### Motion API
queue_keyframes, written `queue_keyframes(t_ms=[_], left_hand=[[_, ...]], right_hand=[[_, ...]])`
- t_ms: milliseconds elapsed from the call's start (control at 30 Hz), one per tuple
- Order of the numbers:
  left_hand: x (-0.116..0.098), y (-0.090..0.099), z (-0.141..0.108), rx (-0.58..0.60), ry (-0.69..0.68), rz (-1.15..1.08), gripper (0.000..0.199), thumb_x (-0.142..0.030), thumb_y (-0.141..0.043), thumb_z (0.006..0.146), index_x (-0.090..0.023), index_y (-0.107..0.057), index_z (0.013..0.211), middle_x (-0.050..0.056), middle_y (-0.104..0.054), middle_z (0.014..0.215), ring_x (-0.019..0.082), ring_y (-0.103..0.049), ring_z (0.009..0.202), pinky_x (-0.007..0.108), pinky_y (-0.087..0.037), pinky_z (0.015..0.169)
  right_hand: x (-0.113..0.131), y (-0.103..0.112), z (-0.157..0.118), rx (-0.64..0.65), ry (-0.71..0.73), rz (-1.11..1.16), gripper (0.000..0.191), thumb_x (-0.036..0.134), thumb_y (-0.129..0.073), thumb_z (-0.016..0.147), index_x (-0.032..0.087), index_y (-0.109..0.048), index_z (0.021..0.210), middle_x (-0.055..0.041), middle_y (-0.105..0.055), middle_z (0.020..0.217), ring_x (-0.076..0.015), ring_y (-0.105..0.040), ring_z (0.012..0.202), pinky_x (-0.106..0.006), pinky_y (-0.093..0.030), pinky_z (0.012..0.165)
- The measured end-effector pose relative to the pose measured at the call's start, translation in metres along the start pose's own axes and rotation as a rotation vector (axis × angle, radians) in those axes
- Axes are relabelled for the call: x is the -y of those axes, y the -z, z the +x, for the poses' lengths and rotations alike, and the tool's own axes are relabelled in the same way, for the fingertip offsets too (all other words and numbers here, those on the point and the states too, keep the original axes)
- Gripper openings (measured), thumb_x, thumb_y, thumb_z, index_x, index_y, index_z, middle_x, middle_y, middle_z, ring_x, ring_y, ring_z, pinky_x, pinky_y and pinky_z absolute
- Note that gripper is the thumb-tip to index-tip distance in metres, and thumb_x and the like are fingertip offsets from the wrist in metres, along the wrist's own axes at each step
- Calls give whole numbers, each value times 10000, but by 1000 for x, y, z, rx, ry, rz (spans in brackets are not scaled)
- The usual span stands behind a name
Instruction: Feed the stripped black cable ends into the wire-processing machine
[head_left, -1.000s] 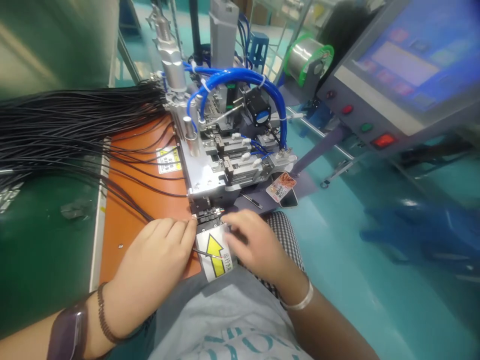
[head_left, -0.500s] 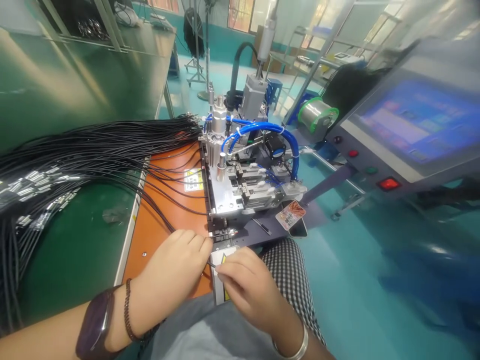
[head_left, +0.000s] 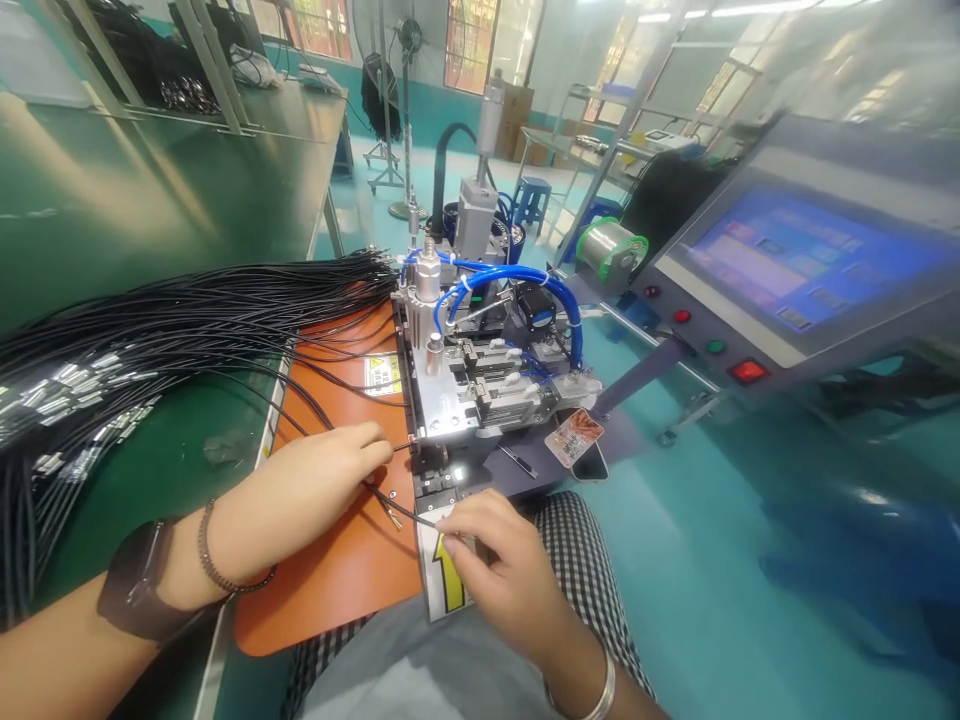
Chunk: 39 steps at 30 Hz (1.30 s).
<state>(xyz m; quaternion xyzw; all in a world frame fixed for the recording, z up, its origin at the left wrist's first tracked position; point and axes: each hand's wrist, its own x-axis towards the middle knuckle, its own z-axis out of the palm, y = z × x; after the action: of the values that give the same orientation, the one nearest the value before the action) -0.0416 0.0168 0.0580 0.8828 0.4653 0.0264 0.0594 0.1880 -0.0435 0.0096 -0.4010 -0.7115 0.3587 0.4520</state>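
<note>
My left hand (head_left: 346, 455) is over the orange board (head_left: 341, 580), its fingers closed around a black cable. A short piece of that cable (head_left: 403, 446) sticks out from its fingertips towards the left edge of the silver bench machine (head_left: 442, 395). Lower and to the right, my right hand (head_left: 502, 555) pinches another black cable (head_left: 409, 512) between thumb and fingers, above a white label with a yellow arrow (head_left: 450, 580). This cable runs back under my left hand. Bare thin wire ends (head_left: 394, 518) show beside it on the board.
A large bundle of black cables (head_left: 225, 300) with shiny ends lies across the green table (head_left: 187, 190). Right of the machine are a phone (head_left: 592, 462), a tweezer-like tool (head_left: 517, 461), a solder wire spool (head_left: 611, 248) and a control screen (head_left: 817, 250).
My left hand has moved left and away from the small front clamp, carrying a cable towards the machine's edge. My right hand has barely moved, still pinching its cable.
</note>
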Motion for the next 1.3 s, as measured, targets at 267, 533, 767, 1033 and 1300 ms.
queue_keyframes(t_ms=[267,533,767,1033,1300], left_hand=[[-2,-11,3,23,-245,100,244,-28,-535,820,-244,-647,815,3,-654,878,188,-611,809,300,-435,661],[-42,-42,-5,-261,-158,10,200,-97,-411,893,-171,-543,1025,3,-659,748,174,-626,637,300,-428,548],[-46,-47,-5,-404,-190,57,155,-156,-368,947,-191,-519,933,-10,-620,702,153,-618,623,283,-425,566],[-51,-43,-5,-433,-203,129,186,-150,-405,932,-214,-469,769,-22,-506,601,160,-524,537,306,-358,527],[-49,-46,-5,-377,-243,111,157,-121,-436,867,-188,-543,774,-3,-514,608,173,-503,535,312,-354,491]], right_hand=[[-6,15,-2,434,16,282,486,530,-687,842,270,-626,1248,-58,-718,974,-224,-646,892,-390,-488,847],[-30,7,-7,-113,-250,235,164,291,-587,935,261,-690,1060,-47,-690,1009,-201,-642,947,-346,-506,883],[-17,-3,3,-106,-187,109,132,139,-618,867,227,-712,898,-21,-715,898,-183,-645,859,-327,-490,817],[-10,-6,9,-253,-195,-81,56,190,-640,883,209,-689,868,-18,-687,820,-196,-605,826,-347,-442,793],[-12,-11,13,-208,-118,-74,111,130,-651,875,207,-730,884,-27,-723,836,-190,-606,833,-333,-465,788]])
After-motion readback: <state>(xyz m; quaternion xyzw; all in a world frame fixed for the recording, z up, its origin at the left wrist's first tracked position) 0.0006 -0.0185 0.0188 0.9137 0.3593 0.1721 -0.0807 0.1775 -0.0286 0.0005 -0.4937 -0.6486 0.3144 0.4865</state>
